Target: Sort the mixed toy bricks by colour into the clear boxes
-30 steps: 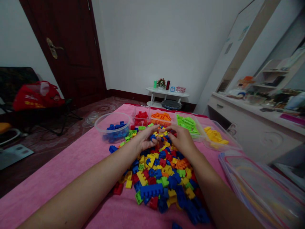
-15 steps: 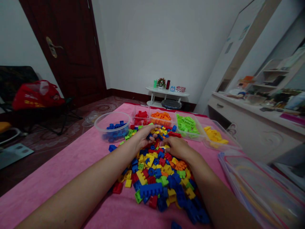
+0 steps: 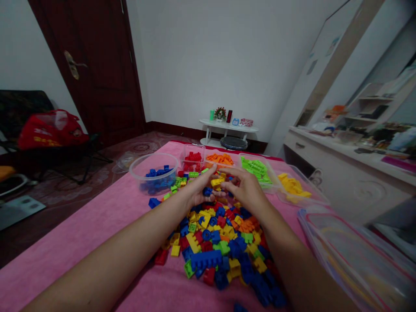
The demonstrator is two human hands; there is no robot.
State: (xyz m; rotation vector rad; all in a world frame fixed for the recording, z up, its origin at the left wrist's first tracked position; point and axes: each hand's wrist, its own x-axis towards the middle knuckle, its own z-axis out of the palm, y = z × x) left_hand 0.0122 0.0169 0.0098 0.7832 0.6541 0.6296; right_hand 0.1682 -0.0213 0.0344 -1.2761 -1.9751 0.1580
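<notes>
My left hand is cupped over the far part of a heap of plastic building blocks, its fingers curled round a blue building block. Facing it from the right, my right hand has thumb and fingers bent about a yellow building block, which sits between the two hands. The fingertips of both hands come close together there and partly hide the blocks. Red, blue, yellow, green and orange pieces lie mixed under and in front of the hands.
Behind the heap stand a round tub of blue blocks and clear boxes holding red blocks, orange blocks, green blocks and yellow blocks. Clear lids lie at the right on the pink cloth.
My right hand has risen from the heap and moved up and away from me, closer to my left hand. A yellow block now shows between them. The left hand has dropped slightly.
</notes>
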